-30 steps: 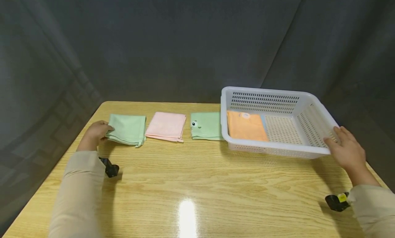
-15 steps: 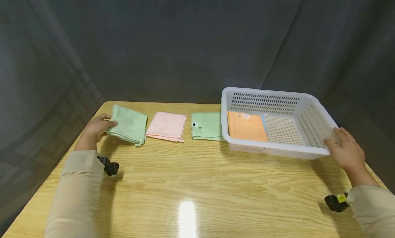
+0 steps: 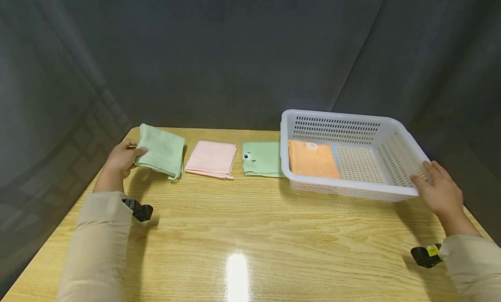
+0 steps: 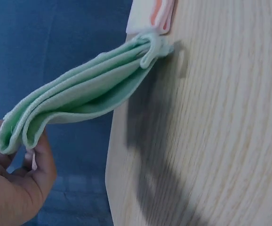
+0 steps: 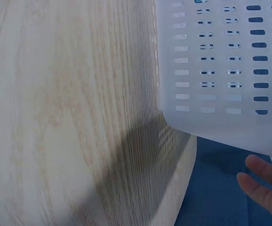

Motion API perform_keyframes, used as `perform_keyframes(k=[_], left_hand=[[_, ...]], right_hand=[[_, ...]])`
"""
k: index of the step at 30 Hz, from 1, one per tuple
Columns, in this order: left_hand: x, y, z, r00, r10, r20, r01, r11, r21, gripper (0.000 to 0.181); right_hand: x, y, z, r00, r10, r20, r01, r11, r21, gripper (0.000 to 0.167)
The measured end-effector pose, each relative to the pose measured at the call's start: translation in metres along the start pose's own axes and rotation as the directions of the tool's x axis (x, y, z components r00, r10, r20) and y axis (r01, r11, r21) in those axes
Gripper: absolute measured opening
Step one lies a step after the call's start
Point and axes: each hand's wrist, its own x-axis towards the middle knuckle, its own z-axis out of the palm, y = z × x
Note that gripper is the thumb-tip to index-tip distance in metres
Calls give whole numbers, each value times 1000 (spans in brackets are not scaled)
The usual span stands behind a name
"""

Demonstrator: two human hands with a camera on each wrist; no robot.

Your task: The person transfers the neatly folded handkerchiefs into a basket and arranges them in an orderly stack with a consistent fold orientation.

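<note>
My left hand (image 3: 122, 159) pinches the left edge of a folded green cloth (image 3: 161, 149), thumb on top and fingers beneath. In the left wrist view the cloth's layers (image 4: 79, 94) hang loosely apart, and its far corner with a small loop is close above the table. My right hand (image 3: 440, 189) holds the right front corner of a white plastic basket (image 3: 352, 188), with the thumb over the rim. Inside the basket, at its left, lies an orange folded cloth (image 3: 313, 160) with a blue one (image 3: 334, 152) partly showing under it.
A pink folded cloth (image 3: 211, 158) and a second green cloth (image 3: 260, 160) with an eye design lie in a row on the wooden table (image 3: 274, 232). The basket's left wall hides that green cloth's right edge. A dark curtain (image 3: 219, 58) hangs behind.
The left hand has lifted the left green cloth off the table, its far edge rising and tilting up. The right hand and basket have stayed in place.
</note>
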Motion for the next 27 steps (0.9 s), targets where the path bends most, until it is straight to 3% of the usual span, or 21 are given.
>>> perform_keyframes(k=[3, 8, 27], left_hand=[[-2, 2, 0, 998, -38, -48, 35, 997, -66, 11], [-5, 5, 2, 996, -51, -75, 40, 990, -135, 10], [-9, 13, 12, 994, 59, -95, -91, 921, -378, 12]], right_hand=[[0, -1, 0, 1000, 0, -4, 0, 1000, -2, 61], [0, -1, 1, 1000, 15, -8, -15, 1000, -2, 61], [-1, 0, 2, 1000, 0, -15, 1, 1000, 10, 61]])
